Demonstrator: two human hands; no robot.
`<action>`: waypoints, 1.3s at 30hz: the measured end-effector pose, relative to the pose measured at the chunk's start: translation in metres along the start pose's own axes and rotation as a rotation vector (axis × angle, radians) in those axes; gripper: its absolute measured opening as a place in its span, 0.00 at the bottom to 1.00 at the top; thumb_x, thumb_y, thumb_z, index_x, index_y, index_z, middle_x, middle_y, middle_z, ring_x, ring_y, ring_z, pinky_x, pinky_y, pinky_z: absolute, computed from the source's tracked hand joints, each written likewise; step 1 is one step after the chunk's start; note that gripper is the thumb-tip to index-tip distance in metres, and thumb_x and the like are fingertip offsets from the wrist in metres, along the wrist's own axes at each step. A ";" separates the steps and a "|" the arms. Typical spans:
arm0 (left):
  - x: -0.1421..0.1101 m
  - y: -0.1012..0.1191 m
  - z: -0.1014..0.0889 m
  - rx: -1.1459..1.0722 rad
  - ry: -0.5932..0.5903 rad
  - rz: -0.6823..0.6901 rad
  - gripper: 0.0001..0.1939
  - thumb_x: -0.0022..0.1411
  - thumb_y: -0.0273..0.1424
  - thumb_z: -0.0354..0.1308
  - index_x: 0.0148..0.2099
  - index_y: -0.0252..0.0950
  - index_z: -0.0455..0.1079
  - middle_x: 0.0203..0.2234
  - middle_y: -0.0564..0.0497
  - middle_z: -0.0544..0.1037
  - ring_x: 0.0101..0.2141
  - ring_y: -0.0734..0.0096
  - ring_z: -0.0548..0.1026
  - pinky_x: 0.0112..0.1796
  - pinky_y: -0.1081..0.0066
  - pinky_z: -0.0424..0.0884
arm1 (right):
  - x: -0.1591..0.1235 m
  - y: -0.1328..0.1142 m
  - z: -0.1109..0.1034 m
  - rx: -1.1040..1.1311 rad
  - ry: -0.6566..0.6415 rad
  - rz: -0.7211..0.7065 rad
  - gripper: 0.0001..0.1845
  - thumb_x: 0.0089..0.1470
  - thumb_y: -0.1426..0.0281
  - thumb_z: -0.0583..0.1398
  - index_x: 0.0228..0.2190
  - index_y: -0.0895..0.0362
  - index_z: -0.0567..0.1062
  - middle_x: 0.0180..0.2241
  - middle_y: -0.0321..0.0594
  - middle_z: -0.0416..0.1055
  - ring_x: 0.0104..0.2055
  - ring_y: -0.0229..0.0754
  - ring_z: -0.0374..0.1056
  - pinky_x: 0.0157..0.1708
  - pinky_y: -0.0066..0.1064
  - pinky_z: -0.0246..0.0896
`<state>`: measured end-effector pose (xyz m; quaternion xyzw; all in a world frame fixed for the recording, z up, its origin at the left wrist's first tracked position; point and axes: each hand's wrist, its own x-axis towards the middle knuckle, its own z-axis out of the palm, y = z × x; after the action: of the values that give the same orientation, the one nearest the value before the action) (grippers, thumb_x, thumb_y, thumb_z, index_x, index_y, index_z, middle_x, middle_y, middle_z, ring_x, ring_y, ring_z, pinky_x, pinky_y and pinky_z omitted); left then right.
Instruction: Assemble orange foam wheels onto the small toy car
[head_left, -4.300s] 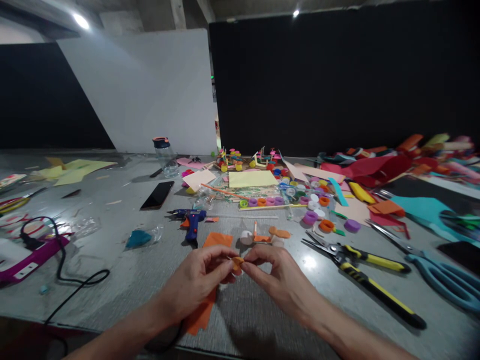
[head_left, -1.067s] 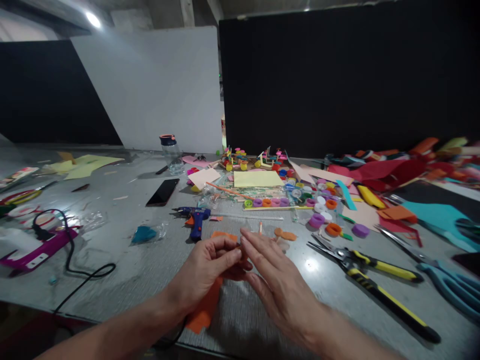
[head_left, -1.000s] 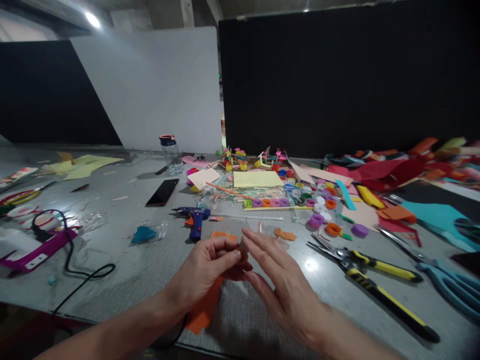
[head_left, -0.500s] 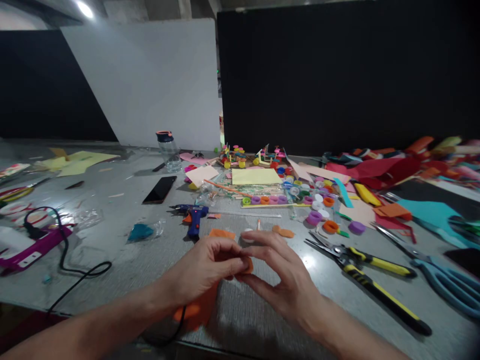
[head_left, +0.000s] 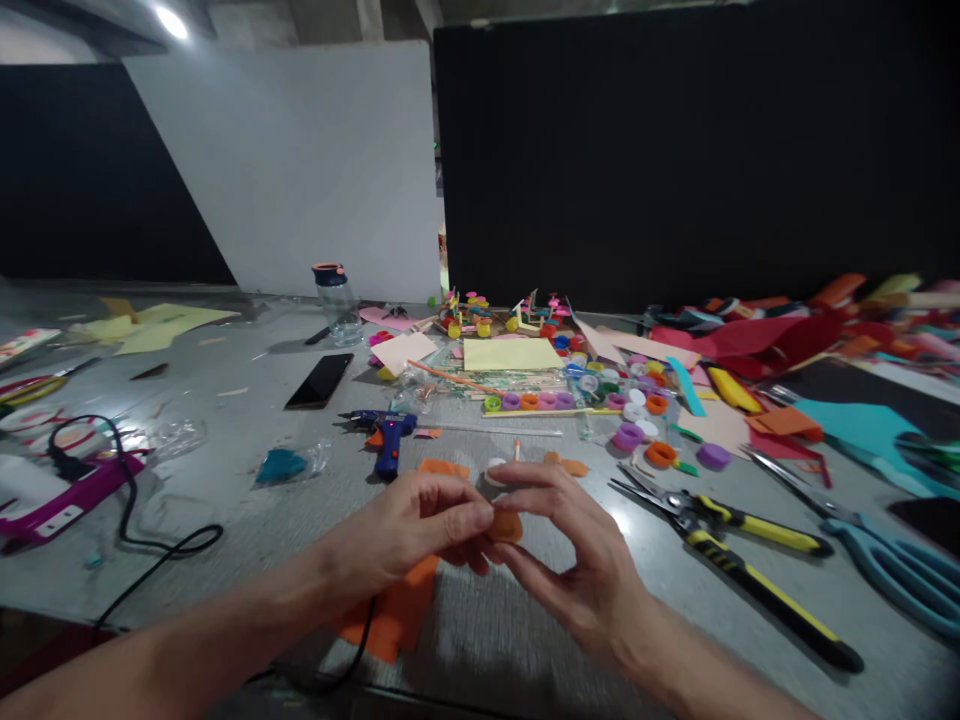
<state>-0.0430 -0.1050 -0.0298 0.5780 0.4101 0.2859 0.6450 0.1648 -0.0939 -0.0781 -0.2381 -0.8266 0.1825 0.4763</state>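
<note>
1. Left hand (head_left: 431,522): fingers pinched closed on a small orange piece (head_left: 508,525), raised above the counter (head_left: 262,570). Fingertips cover its near-left part, so the full outline is hidden.
2. Right hand (head_left: 581,540): fingers curved and parted around that piece, thumb by its lower edge. Whether they touch it higher up, I cannot tell.
3. Behind the right fingers, a white disc (head_left: 495,470) shows only in part; a thin upright stick (head_left: 517,450) rises just beside it, its foot hidden. An orange cutout (head_left: 574,467) lies beyond the knuckles, partly covered.
4. Orange sheet (head_left: 397,610) flat under the left hand, which blocks its middle. A black cord (head_left: 364,640) crosses its near end.
5. Past the left hand: blue glue gun (head_left: 390,442), a blue packet (head_left: 281,465), a dark phone (head_left: 320,381), a lidded bottle (head_left: 337,310).
6. Beyond the hands, a pale yellow sheet (head_left: 511,353) covers part of a heap of thin sticks; coloured rings lie nearby, some too jumbled to separate.
7. Right side: yellow-and-black pliers (head_left: 765,590), then blue-handled scissors (head_left: 885,550), handles cut off by the view's edge.
8. Left edge: magenta power strip (head_left: 71,505), also cut off.
</note>
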 end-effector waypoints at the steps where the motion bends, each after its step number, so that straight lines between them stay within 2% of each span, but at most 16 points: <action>1: -0.001 0.000 0.000 -0.006 0.008 -0.002 0.15 0.63 0.42 0.62 0.40 0.34 0.77 0.32 0.50 0.81 0.33 0.71 0.77 0.39 0.71 0.72 | 0.000 -0.001 0.000 0.007 -0.002 0.006 0.14 0.59 0.73 0.63 0.47 0.52 0.70 0.53 0.44 0.71 0.56 0.44 0.67 0.54 0.39 0.63; 5: -0.003 0.000 0.005 -0.008 0.048 -0.004 0.12 0.62 0.39 0.64 0.38 0.34 0.78 0.29 0.51 0.80 0.32 0.73 0.77 0.37 0.73 0.72 | 0.000 -0.002 -0.001 0.026 -0.023 0.007 0.14 0.59 0.73 0.63 0.47 0.51 0.70 0.53 0.45 0.70 0.56 0.45 0.67 0.54 0.41 0.64; 11: -0.003 -0.001 0.007 0.085 0.068 0.024 0.12 0.64 0.38 0.62 0.34 0.35 0.77 0.25 0.54 0.78 0.28 0.76 0.75 0.34 0.76 0.70 | 0.000 0.001 0.000 0.002 -0.018 -0.025 0.17 0.59 0.74 0.64 0.49 0.52 0.70 0.52 0.45 0.71 0.55 0.46 0.67 0.55 0.43 0.63; 13: -0.004 -0.002 0.006 0.121 0.071 0.040 0.12 0.65 0.38 0.61 0.34 0.34 0.77 0.27 0.53 0.79 0.30 0.76 0.75 0.35 0.76 0.70 | 0.000 0.002 0.001 -0.007 -0.023 -0.032 0.15 0.59 0.74 0.64 0.48 0.52 0.71 0.52 0.45 0.71 0.55 0.46 0.68 0.55 0.43 0.63; 18: -0.008 0.001 0.005 0.118 0.044 0.030 0.15 0.67 0.42 0.58 0.41 0.35 0.77 0.34 0.49 0.81 0.35 0.72 0.77 0.39 0.73 0.72 | 0.001 0.001 0.000 0.016 0.003 -0.049 0.16 0.59 0.75 0.63 0.48 0.52 0.70 0.51 0.44 0.72 0.54 0.44 0.68 0.52 0.40 0.65; 22: -0.007 0.001 0.007 0.135 0.036 -0.018 0.19 0.67 0.45 0.56 0.38 0.33 0.75 0.28 0.50 0.80 0.30 0.73 0.76 0.33 0.74 0.70 | 0.000 -0.001 -0.001 0.015 0.003 -0.055 0.16 0.60 0.76 0.63 0.48 0.51 0.70 0.51 0.44 0.72 0.53 0.44 0.69 0.52 0.40 0.65; 25: -0.004 -0.001 0.009 0.084 0.012 -0.031 0.18 0.66 0.44 0.58 0.36 0.33 0.74 0.25 0.53 0.77 0.26 0.76 0.73 0.30 0.76 0.69 | -0.001 -0.001 -0.002 0.029 -0.021 -0.051 0.17 0.60 0.74 0.63 0.49 0.51 0.70 0.52 0.44 0.72 0.54 0.45 0.68 0.54 0.41 0.64; 28: -0.003 -0.003 0.011 0.094 0.060 0.006 0.15 0.66 0.41 0.58 0.34 0.34 0.73 0.23 0.55 0.76 0.25 0.78 0.72 0.29 0.77 0.67 | -0.001 -0.001 -0.003 0.077 -0.053 0.010 0.21 0.59 0.70 0.64 0.54 0.51 0.68 0.54 0.45 0.71 0.57 0.46 0.66 0.56 0.42 0.61; 30: -0.006 -0.001 0.013 0.179 0.121 0.029 0.14 0.67 0.40 0.57 0.35 0.35 0.73 0.24 0.55 0.76 0.26 0.77 0.72 0.31 0.76 0.67 | 0.000 -0.003 -0.004 0.125 -0.045 0.105 0.18 0.60 0.67 0.64 0.51 0.51 0.70 0.53 0.44 0.71 0.57 0.46 0.67 0.55 0.41 0.62; 34: -0.013 0.007 0.016 0.529 0.233 0.094 0.15 0.69 0.39 0.54 0.34 0.36 0.74 0.25 0.54 0.77 0.28 0.74 0.73 0.32 0.73 0.66 | 0.003 -0.005 -0.002 0.182 -0.023 0.222 0.02 0.62 0.69 0.61 0.39 0.51 0.75 0.46 0.39 0.75 0.51 0.43 0.70 0.53 0.38 0.62; 36: -0.015 0.008 0.018 0.679 0.270 0.177 0.12 0.68 0.38 0.55 0.37 0.37 0.75 0.29 0.54 0.79 0.31 0.72 0.75 0.34 0.72 0.68 | 0.004 -0.005 -0.001 0.194 -0.018 0.229 0.03 0.62 0.71 0.61 0.38 0.51 0.75 0.45 0.38 0.75 0.50 0.42 0.70 0.52 0.38 0.62; 39: -0.015 0.005 0.019 0.794 0.325 0.342 0.07 0.67 0.33 0.59 0.46 0.41 0.75 0.37 0.56 0.82 0.37 0.73 0.78 0.40 0.73 0.70 | 0.004 -0.006 0.000 0.196 -0.006 0.233 0.03 0.62 0.72 0.61 0.38 0.51 0.75 0.45 0.37 0.75 0.49 0.41 0.71 0.50 0.36 0.63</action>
<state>-0.0336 -0.1263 -0.0220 0.7873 0.4824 0.2957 0.2448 0.1621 -0.0963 -0.0720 -0.2842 -0.7729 0.3173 0.4702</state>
